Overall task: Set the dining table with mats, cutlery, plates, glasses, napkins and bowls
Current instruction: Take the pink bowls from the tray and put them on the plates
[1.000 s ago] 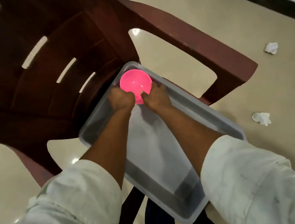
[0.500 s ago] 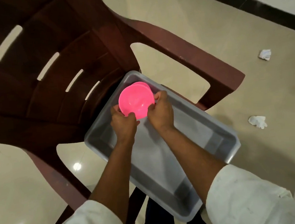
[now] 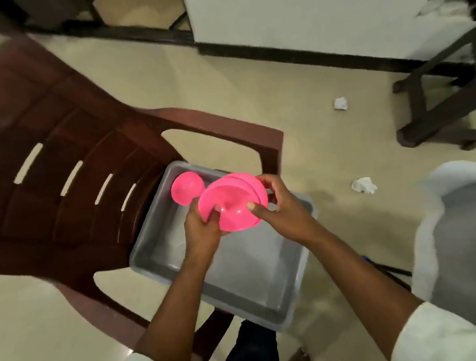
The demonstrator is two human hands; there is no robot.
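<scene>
**Both hands hold a stack of pink bowls above the grey tray**

A grey plastic tray [image 3: 251,279] sits on the seat of a dark brown plastic chair [image 3: 59,159], and it serves as the landmark here. Above the tray's far half, the person holds a nested stack of pink bowls [image 3: 233,203], tilted so the inside of the front bowl faces the camera; the rims of at least two more bowls show behind it. The left hand [image 3: 202,232] grips the stack at its lower left edge, fingers curled round the rim with a thumb pressed on the inside. The right hand [image 3: 281,205] grips the right side, its thumb on the inner face of the front bowl and its fingers wrapped round the back of the stack.

One more pink bowl [image 3: 187,187] lies apart from the stack in the tray's far left corner, close to the chair's backrest.

On the tiled floor to the right of the tray lie two crumpled white paper scraps, one near [image 3: 363,185] and one farther off [image 3: 340,103]. Beyond them, farther right of the tray, stand the dark legs of another piece of furniture [image 3: 442,109]. White sleeves cover both upper arms at the bottom of the view.
</scene>
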